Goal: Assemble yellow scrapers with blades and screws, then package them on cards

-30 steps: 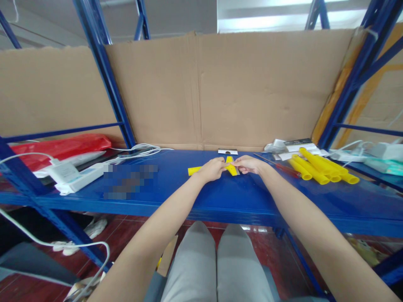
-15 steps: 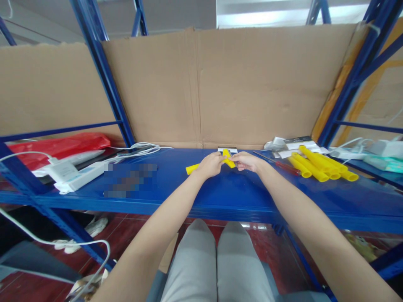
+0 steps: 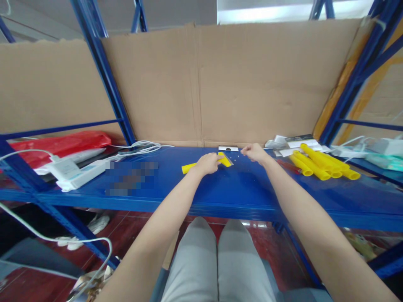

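My left hand (image 3: 208, 163) is closed around a yellow T-shaped tube piece (image 3: 224, 160). One end of the tube sticks out to the left of the fist, and a crosspiece with a pale edge shows at the fingertips, close over the blue shelf. To its right, my right hand (image 3: 254, 152) hovers by several tiny light bits (image 3: 235, 158) scattered on the shelf. Its thumb and fingertips are pinched together; whatever is between them is too small to make out. Behind the bits lies a small white piece with a dark spot (image 3: 228, 148).
Yellow tubes (image 3: 324, 162) are piled on the right of the blue shelf (image 3: 245, 193), beside a red-handled screwdriver (image 3: 288, 166) and white packaging (image 3: 299, 144). A white power strip (image 3: 82, 175) and cables (image 3: 145, 147) lie at left. Cardboard (image 3: 252, 84) stands behind.
My right hand has let go of the yellow piece and moved right, its fingertips now pinched near the tiny bits. The left hand keeps the piece, shifted slightly left and lowered.
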Demonstrator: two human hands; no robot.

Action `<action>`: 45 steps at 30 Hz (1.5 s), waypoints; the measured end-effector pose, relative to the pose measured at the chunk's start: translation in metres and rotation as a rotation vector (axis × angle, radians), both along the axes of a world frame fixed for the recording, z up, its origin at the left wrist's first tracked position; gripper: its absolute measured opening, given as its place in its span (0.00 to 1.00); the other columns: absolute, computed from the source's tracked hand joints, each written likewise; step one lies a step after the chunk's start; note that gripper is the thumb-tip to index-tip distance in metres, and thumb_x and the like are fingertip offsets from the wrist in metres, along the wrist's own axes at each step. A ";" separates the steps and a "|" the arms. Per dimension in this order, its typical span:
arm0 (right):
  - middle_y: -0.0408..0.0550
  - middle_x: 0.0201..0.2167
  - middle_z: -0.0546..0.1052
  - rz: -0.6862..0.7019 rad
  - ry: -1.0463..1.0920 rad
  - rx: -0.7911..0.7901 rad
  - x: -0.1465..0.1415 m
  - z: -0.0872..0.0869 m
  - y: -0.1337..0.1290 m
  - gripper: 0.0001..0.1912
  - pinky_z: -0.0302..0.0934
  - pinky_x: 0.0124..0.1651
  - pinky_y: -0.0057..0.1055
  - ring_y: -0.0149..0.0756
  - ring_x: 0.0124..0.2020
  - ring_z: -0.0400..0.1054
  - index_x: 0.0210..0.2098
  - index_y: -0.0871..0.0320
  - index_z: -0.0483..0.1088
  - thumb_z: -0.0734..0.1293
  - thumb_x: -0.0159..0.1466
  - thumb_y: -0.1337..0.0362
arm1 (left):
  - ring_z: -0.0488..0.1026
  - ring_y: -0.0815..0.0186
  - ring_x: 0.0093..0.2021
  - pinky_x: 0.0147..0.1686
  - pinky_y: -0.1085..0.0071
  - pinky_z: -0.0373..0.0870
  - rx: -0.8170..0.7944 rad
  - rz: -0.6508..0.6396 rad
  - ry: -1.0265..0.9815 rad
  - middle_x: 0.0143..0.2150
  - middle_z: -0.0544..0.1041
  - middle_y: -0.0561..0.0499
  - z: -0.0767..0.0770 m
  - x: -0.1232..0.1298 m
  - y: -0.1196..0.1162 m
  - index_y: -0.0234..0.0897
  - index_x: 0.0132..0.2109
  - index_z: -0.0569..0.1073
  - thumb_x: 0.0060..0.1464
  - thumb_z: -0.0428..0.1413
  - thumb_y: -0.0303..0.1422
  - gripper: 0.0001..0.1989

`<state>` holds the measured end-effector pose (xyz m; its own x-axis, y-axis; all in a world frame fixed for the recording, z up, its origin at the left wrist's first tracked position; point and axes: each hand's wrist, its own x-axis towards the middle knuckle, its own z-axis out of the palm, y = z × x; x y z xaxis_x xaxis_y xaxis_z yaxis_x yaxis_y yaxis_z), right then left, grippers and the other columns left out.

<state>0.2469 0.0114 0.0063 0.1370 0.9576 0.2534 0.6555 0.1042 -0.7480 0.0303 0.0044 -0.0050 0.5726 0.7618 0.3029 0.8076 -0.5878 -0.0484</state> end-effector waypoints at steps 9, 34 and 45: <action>0.55 0.45 0.80 -0.011 -0.550 0.026 0.019 -0.023 0.019 0.18 0.64 0.48 0.27 0.40 0.45 0.75 0.47 0.62 0.77 0.63 0.60 0.73 | 0.74 0.58 0.52 0.51 0.69 0.68 -0.055 -0.031 0.024 0.53 0.77 0.45 -0.004 -0.002 0.004 0.41 0.56 0.74 0.61 0.51 0.33 0.18; 0.59 0.40 0.79 0.119 -0.649 0.059 -0.015 -0.032 0.023 0.07 0.61 0.47 0.30 0.41 0.44 0.72 0.34 0.62 0.76 0.65 0.61 0.72 | 0.73 0.56 0.53 0.51 0.67 0.68 -0.072 -0.030 0.018 0.54 0.77 0.46 -0.003 0.000 0.001 0.44 0.57 0.74 0.59 0.54 0.32 0.18; 0.57 0.32 0.78 0.142 -0.554 0.020 -0.016 -0.036 0.027 0.08 0.62 0.42 0.29 0.42 0.38 0.72 0.25 0.59 0.72 0.66 0.58 0.75 | 0.76 0.59 0.46 0.46 0.68 0.69 -0.172 -0.156 -0.092 0.48 0.80 0.47 -0.005 -0.001 0.010 0.41 0.52 0.78 0.55 0.58 0.29 0.17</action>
<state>0.2309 0.0381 -0.0294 -0.1514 0.9511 0.2693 0.9275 0.2309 -0.2939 0.0294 0.0141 -0.0100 0.6636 0.7111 0.2323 0.7026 -0.6991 0.1327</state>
